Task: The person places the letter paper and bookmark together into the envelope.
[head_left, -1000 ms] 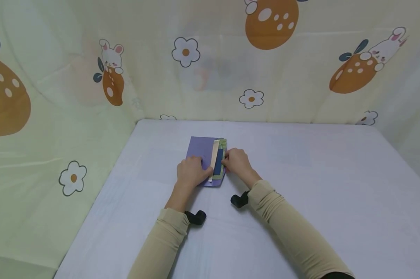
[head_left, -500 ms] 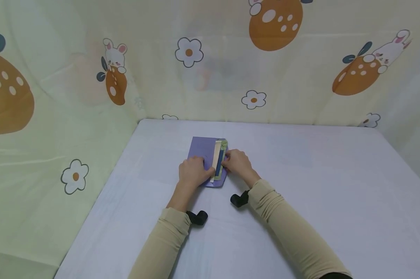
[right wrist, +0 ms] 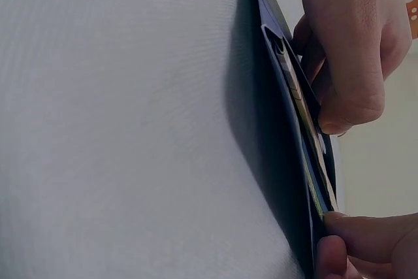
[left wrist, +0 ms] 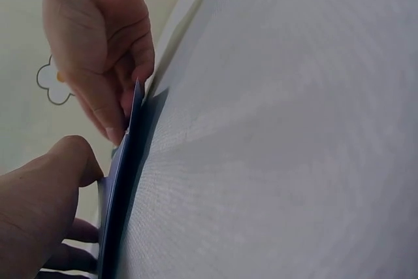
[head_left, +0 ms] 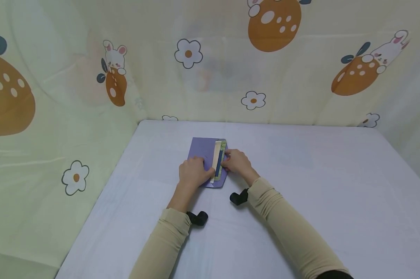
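Note:
A purple envelope (head_left: pixel 201 147) lies on the white table, its pointed flap toward the right. From its right-hand opening stick out a beige paper strip (head_left: pixel 216 152) and a green-edged card (head_left: pixel 223 145) with a dark blue area. My left hand (head_left: pixel 192 171) rests on the envelope, thumb pressing beside the beige strip. My right hand (head_left: pixel 238 162) pinches the outer edge of the card between thumb and finger. The right wrist view shows the layered papers (right wrist: pixel 297 89) inside the gaping mouth, with the right fingertips (right wrist: pixel 336 222) at their edge.
The white table (head_left: pixel 318 186) stretches out on both sides of the hands. A yellowish curtain (head_left: pixel 216 77) printed with rabbits and flowers stands along the back and left. Black wrist mounts (head_left: pixel 198 218) jut from both sleeves close above the table.
The green-edged card has slid slightly left into the envelope, so less of its blue part shows. My right hand has followed it a little; the left hand stays on the envelope.

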Motion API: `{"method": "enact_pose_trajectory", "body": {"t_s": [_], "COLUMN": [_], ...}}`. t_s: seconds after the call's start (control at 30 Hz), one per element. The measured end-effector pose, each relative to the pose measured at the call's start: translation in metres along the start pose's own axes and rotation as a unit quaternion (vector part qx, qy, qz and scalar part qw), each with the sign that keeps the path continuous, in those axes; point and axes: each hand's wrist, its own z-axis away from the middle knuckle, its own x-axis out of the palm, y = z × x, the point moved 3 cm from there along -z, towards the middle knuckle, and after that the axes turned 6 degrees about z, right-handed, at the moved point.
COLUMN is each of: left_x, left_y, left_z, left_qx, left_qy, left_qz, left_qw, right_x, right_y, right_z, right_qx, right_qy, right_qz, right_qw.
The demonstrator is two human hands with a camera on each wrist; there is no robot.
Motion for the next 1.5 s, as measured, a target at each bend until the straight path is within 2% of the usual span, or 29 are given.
{"method": "enact_pose_trajectory", "body": {"t_s": [0.53,1.5], "left_x": [0.003,0.004], "left_y": [-0.004,-0.009], "left_z": [-0.001,-0.003], "left_qx": [0.003,0.004], "left_qy": [0.007,0.008], "left_qz": [0.007,0.002], "left_qw": [0.9999,1.0000], "right_x": [0.005,0.011], "right_y": [-0.008,-0.020], "right_z": [-0.007,-0.013], "right_qx": [0.017,0.003], "right_qy": [-0.018,-0.010], "right_qz": [0.010,0.002], "right_qw": [0.9996,0.9999]}}
